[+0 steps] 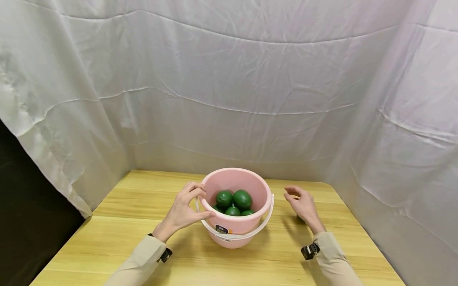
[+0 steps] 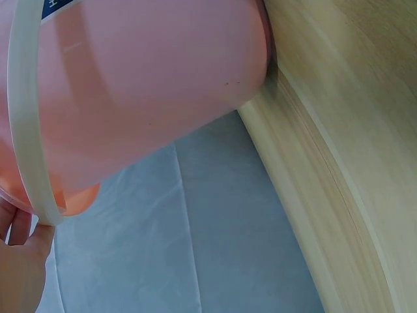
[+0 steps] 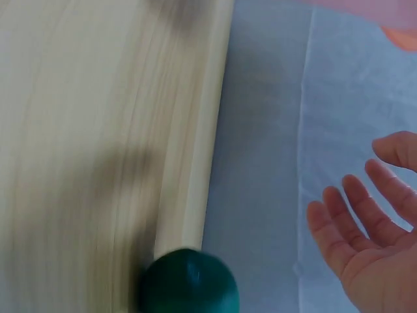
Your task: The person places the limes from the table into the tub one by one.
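Observation:
A pink bucket [image 1: 232, 227] with a white handle [image 1: 266, 222] stands upright on the table, and its handle hangs down across the front. Inside the bucket lie several glossy dark green oval fruits [image 1: 242, 199]. My left hand [image 1: 182, 210] grips the bucket's left rim between thumb and fingers, close to the handle's joint. To the right of the bucket, my right hand [image 1: 302, 204] is held above the table with fingers loosely bent and nothing in them. Another green fruit [image 3: 189, 283] lies on the table by that hand, mostly hidden behind the wrist in the head view.
The light wooden table [image 1: 136, 198] has pale grey curtains [image 1: 232, 99] along its back and sides. A dark gap [image 1: 21, 206] shows at the far left beside the curtain. Each wrist bears a small black camera [image 1: 309, 251].

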The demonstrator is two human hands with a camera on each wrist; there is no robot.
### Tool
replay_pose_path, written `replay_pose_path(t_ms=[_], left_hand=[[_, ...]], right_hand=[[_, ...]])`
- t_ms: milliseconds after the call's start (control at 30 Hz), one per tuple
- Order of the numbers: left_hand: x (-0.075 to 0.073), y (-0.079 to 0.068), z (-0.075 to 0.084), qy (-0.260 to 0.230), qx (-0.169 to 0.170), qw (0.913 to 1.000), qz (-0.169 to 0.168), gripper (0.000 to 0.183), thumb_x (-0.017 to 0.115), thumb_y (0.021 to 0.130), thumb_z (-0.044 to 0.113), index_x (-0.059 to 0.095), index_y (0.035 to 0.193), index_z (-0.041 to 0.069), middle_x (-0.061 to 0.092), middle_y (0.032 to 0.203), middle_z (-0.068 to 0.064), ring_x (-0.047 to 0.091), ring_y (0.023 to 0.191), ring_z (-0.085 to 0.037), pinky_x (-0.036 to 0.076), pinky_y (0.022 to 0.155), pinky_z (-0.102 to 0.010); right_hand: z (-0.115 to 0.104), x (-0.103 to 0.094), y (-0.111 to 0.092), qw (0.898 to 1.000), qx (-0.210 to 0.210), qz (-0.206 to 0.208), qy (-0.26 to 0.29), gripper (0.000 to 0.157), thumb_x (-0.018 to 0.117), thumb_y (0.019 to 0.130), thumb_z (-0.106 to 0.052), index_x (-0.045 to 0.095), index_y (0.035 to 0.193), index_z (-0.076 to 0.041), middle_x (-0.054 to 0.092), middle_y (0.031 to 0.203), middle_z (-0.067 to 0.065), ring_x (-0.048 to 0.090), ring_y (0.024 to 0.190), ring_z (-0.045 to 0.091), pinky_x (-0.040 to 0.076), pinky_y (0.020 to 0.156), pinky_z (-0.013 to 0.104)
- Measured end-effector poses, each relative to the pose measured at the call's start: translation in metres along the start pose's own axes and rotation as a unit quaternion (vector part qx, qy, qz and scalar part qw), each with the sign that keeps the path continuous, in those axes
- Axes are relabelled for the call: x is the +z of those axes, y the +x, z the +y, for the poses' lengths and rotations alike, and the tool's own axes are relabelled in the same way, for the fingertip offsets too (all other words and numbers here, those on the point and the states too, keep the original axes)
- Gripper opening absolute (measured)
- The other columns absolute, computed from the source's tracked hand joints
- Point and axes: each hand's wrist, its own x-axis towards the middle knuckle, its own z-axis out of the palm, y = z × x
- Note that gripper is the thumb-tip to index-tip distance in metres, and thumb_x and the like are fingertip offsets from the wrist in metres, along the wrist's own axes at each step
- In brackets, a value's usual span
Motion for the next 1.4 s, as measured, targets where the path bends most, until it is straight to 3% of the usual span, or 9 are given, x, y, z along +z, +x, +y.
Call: replay_pose_path(t_ms=[300,600,900,1133,1400], left_hand=[[-0.001,-0.002,0.000,0.003,-0.010,0.9999,0.001,0.048,0.086,0.067,0.053,0.065,0.093,0.018,0.062,0.112,-0.008,0.053,0.108,-0.015,0.050,0.090,-0.039],[-0.001,-0.001,0.000,0.004,-0.012,0.9999,0.000,0.048,0.086,0.067,0.053,0.065,0.092,0.018,0.062,0.112,-0.009,0.053,0.107,-0.015,0.050,0.089,-0.039],[0.001,-0.002,0.000,0.003,-0.005,1.0000,0.005,0.047,0.086,0.067,0.053,0.065,0.091,0.018,0.062,0.110,-0.004,0.054,0.106,-0.015,0.051,0.089,-0.038],[0.001,-0.001,0.001,0.003,-0.006,1.0000,0.003,0.047,0.085,0.068,0.054,0.065,0.092,0.018,0.062,0.110,-0.008,0.053,0.106,-0.014,0.050,0.089,-0.038],[0.001,-0.001,0.000,0.005,-0.007,1.0000,0.001,0.047,0.086,0.067,0.052,0.065,0.092,0.018,0.062,0.110,-0.008,0.053,0.106,-0.014,0.050,0.089,-0.038]], right_hand=[[0.018,-0.018,0.001,0.997,0.025,-0.038,-0.055,0.038,0.062,0.096,-0.019,0.059,0.128,0.002,0.059,0.131,0.025,0.053,0.122,0.042,0.047,0.100,0.052],[0.027,-0.035,-0.002,0.986,0.064,-0.072,-0.138,0.042,0.060,0.094,-0.018,0.056,0.130,0.005,0.051,0.135,0.033,0.047,0.124,0.050,0.041,0.101,0.060],[0.038,-0.041,-0.006,0.972,0.090,-0.134,-0.173,0.051,0.062,0.094,-0.023,0.052,0.131,0.011,0.050,0.136,0.034,0.045,0.124,0.054,0.042,0.099,0.061],[0.045,-0.046,-0.006,0.966,0.115,-0.171,-0.158,0.058,0.062,0.093,-0.023,0.046,0.135,0.014,0.047,0.136,0.038,0.047,0.122,0.053,0.043,0.099,0.058],[0.053,-0.047,-0.009,0.967,0.153,-0.174,-0.107,0.065,0.069,0.089,-0.021,0.041,0.138,0.010,0.046,0.130,0.040,0.055,0.110,0.044,0.049,0.091,0.051]])
